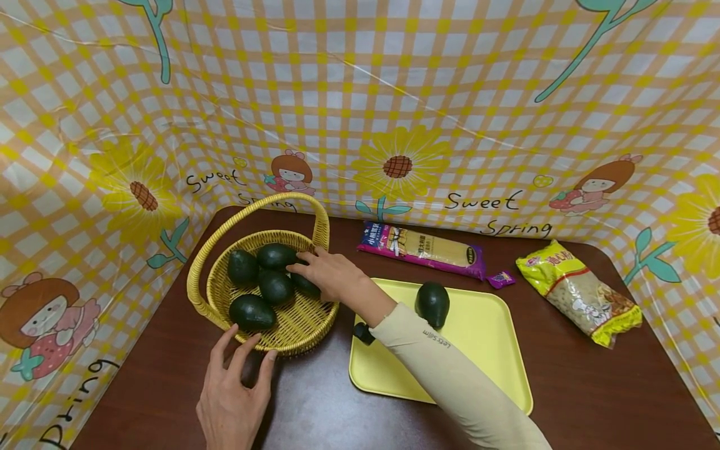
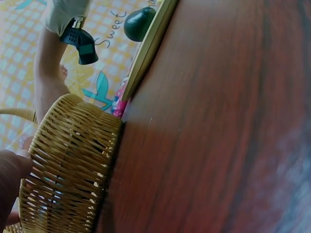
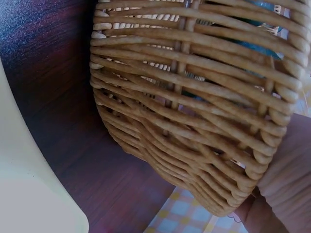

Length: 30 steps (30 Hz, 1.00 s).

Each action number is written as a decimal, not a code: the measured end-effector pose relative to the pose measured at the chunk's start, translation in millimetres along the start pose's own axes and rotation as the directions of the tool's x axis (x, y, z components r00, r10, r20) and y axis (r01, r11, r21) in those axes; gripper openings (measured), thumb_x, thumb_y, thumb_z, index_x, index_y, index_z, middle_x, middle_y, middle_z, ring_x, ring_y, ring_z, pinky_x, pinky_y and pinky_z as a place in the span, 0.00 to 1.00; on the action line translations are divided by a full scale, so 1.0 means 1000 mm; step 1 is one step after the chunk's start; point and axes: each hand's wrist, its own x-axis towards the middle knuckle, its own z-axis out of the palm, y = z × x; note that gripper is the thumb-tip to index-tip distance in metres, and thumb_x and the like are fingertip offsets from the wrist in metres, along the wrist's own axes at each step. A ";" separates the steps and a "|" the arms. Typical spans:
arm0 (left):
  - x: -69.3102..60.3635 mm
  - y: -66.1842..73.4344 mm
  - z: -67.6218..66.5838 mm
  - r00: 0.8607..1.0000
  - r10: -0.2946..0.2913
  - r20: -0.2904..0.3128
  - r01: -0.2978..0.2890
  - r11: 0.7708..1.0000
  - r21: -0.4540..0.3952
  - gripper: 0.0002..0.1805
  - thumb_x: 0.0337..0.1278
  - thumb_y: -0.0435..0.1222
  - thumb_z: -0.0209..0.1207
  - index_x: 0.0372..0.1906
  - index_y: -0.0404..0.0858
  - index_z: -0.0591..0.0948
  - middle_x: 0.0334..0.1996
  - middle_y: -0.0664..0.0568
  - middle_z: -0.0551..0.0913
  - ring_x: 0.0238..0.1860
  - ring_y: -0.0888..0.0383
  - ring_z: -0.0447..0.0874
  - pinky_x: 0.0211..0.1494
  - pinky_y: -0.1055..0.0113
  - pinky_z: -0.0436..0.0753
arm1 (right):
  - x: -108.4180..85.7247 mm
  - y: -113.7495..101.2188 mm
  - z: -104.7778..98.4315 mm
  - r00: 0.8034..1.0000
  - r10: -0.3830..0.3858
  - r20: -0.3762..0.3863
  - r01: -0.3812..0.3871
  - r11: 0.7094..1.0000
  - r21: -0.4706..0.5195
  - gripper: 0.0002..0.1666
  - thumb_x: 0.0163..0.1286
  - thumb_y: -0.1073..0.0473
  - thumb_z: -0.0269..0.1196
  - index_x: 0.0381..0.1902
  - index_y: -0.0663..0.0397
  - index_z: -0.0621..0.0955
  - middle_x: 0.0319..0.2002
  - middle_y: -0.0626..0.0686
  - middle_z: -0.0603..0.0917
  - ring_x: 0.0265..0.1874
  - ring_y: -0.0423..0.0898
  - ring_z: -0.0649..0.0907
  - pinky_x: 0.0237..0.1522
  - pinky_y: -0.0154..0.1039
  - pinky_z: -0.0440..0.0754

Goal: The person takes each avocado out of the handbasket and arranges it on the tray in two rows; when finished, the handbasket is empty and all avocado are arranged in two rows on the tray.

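Note:
A yellow wicker basket [image 1: 304, 325] holds several dark green avocados [image 1: 253, 312]. My right hand [image 1: 334, 275] reaches over its right rim, fingers bent over an avocado [image 1: 305, 286] that it partly covers; the thumb is hidden. At the front rim, my left hand [image 1: 233, 394] touches the basket with spread, slightly bent fingertips. The left wrist view has the left hand [image 2: 12, 177] at the rim of the basket [image 2: 73, 165]. In the right wrist view, woven basket side [image 3: 194, 97] hides most of the right hand [image 3: 257, 213].
Right of the basket lies a yellow tray [image 1: 495, 369] bearing one avocado [image 1: 432, 304], with the right forearm across it. Behind it are a purple noodle packet [image 1: 422, 250] and a small purple packet [image 1: 500, 279]. A yellow-ended bag [image 1: 582, 297] lies farther right.

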 end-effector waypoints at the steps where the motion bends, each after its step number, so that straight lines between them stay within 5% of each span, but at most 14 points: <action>1: 0.000 0.000 0.000 1.000 0.000 0.001 0.000 1.000 -0.001 0.20 0.58 0.47 0.80 0.52 0.43 0.92 0.66 0.42 0.82 0.44 0.38 0.89 0.26 0.42 0.84 | 0.000 0.000 0.000 1.000 0.001 0.003 -0.001 1.000 -0.006 0.53 0.66 0.49 0.81 0.84 0.34 0.68 0.82 0.53 0.68 0.77 0.57 0.71 0.54 0.46 0.88; 16: 0.000 0.000 0.000 1.000 0.001 0.000 -0.001 1.000 0.004 0.20 0.58 0.47 0.80 0.51 0.42 0.92 0.66 0.42 0.82 0.43 0.37 0.89 0.25 0.42 0.84 | -0.001 0.001 0.000 0.999 -0.013 -0.030 0.013 1.000 -0.024 0.53 0.64 0.42 0.81 0.82 0.37 0.70 0.75 0.53 0.75 0.71 0.54 0.76 0.54 0.44 0.88; 30: 0.001 0.001 -0.001 1.000 0.025 -0.008 -0.025 1.000 -0.002 0.21 0.57 0.46 0.80 0.52 0.41 0.92 0.65 0.40 0.82 0.40 0.37 0.89 0.25 0.42 0.84 | -0.025 0.013 -0.010 0.987 -0.001 -0.160 0.025 0.989 0.145 0.54 0.63 0.40 0.81 0.82 0.41 0.69 0.76 0.57 0.74 0.73 0.59 0.76 0.55 0.52 0.88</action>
